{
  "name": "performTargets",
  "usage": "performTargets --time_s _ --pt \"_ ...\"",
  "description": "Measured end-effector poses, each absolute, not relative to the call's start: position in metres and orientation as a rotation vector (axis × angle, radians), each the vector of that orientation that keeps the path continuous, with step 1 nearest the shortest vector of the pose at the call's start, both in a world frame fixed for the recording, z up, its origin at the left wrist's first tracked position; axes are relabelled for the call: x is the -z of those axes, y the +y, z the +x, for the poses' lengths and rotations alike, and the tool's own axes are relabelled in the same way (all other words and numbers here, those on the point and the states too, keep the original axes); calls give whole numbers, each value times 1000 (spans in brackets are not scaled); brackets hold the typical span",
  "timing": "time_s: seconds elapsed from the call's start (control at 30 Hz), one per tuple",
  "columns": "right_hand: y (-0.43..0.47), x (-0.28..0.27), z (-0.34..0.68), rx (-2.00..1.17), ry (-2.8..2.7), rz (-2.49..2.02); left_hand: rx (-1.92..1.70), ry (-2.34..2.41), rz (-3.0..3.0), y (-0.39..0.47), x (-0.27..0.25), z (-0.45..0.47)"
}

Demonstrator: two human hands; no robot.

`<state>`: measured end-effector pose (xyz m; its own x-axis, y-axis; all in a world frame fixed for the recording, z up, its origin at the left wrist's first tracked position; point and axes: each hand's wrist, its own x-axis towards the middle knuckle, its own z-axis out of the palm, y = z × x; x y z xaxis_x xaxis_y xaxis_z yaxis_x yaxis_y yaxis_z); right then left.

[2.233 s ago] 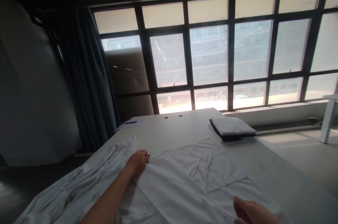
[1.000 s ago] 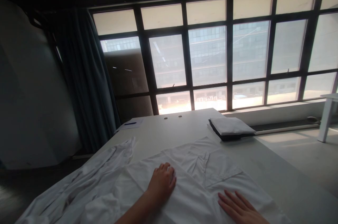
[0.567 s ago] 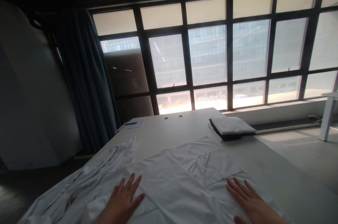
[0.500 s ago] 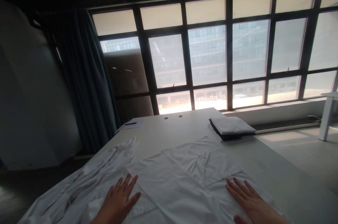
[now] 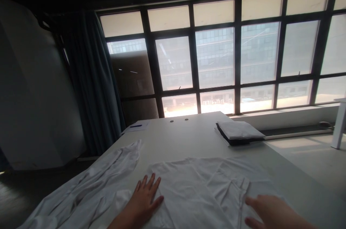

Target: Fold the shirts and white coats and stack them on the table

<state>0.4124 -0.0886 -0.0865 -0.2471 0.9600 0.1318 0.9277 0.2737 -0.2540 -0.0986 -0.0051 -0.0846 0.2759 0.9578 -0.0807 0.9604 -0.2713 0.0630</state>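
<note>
A white garment [image 5: 186, 185], which looks like a shirt, lies partly folded on the table in front of me, with creases across its right half. My left hand [image 5: 142, 200] rests palm down at its left edge, fingers spread and holding nothing. At the right side my right hand [image 5: 267, 209] is beside a narrow folded strip [image 5: 244, 185] of the cloth. Its forefinger points inward and the thumb stands apart below; the other fingers are mostly hidden. A second crumpled white garment [image 5: 108, 175] spreads along the left side of the table.
On the white table [image 5: 173, 137], a folded stack [image 5: 239, 131] of white and black cloth lies at the far right. Paper with a pen [image 5: 136, 126] lies at the far left. Beyond the table are a dark curtain [image 5: 94, 77] and windows. A white table leg [image 5: 339, 124] stands right.
The garment's far edge has come nearer and lies straighter. My left hand has shifted right. My right hand has gone from spread flat to partly bent fingers. The view has turned slightly left.
</note>
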Motion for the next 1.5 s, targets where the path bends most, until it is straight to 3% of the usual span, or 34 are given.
performTargets --time_s 0.4,0.67,0.8,1.0,1.23,1.5 --pt "12 133 417 33 -2171 -1602 -94 1978 2367 49 92 -101" --pt "70 134 480 124 -1740 -2078 -253 2307 2301 61 103 -110" --pt "73 144 493 101 -1872 -2053 -267 2296 2214 68 102 -114" --pt "67 144 485 153 -1928 -1946 -689 2129 1989 89 95 -134" --pt "73 151 490 122 -1893 -1573 -834 1875 1827 117 87 -148" --pt "80 150 488 -80 -1838 -1727 -873 1752 1660 126 81 -151"
